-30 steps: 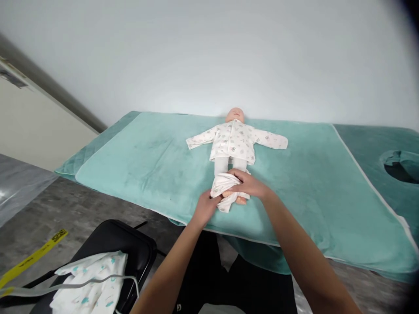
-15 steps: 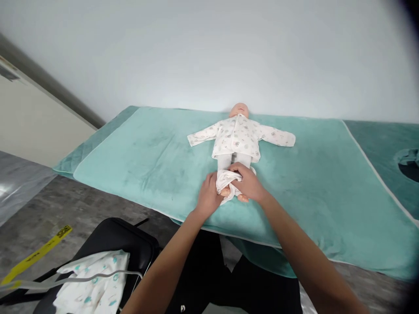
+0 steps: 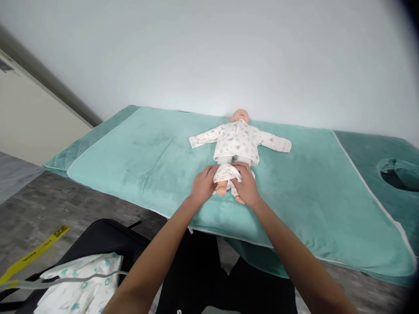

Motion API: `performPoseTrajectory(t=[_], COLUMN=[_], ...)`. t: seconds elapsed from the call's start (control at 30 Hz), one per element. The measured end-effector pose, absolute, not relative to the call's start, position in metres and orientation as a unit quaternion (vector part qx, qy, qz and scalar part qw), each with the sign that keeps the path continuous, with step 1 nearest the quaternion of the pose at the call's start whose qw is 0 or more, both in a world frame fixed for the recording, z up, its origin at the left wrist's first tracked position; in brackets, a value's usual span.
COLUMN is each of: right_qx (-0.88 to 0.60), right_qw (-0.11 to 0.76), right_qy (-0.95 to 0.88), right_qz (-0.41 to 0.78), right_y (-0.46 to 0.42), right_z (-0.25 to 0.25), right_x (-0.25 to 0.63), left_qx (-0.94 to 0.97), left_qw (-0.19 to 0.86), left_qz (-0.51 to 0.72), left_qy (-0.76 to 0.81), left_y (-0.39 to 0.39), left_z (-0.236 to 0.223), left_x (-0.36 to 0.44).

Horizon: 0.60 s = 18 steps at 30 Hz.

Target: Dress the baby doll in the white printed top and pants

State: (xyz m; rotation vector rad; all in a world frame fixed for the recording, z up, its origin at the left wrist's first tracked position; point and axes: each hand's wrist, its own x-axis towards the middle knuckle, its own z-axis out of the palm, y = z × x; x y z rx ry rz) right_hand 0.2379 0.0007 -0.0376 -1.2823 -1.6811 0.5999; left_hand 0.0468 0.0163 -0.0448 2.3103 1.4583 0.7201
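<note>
A baby doll [image 3: 240,114] lies on its back on the green-covered bed, its head towards the wall. It wears a white printed baby jacket [image 3: 236,141] with both sleeves stretched out sideways. White baby pants [image 3: 225,171] are bunched around its lower legs, and both doll feet show below the cloth. My left hand [image 3: 203,185] is closed on the left edge of the pants. On the other side, my right hand [image 3: 246,184] grips the bunched cloth between the legs, thumb below and fingers above.
The green bed cover [image 3: 147,161] runs along the pale wall [image 3: 209,56]. A face hole [image 3: 397,174] opens at the bed's right end. At lower left, a black chair [image 3: 108,235] holds a folded white printed cloth [image 3: 81,288]; a grey cable [image 3: 65,280] crosses it.
The pants have moved slightly up the doll's left-hand leg in view, and its foot shows more fully. My left hand has shifted up beside the cloth.
</note>
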Motion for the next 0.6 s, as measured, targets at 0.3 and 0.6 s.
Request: performPoseTrajectory(t=[0.3, 0.6], right_qx=[-0.452, -0.624], right_qw=[0.493, 0.225], right_qy=[-0.676, -0.747], right_qz=[0.311, -0.047], right_y=[0.022, 0.081], right_z=[-0.036, 0.003], right_x=[0.267, 0.257], left_qx=[0.683, 0.833], left_qw=[0.544, 0.116], left_qz=[0.295, 0.242], left_qy=[0.388, 0.484], left_y=[0.039, 0.118], left_z=[-0.030, -0.030], left_x=[0.005, 0.088])
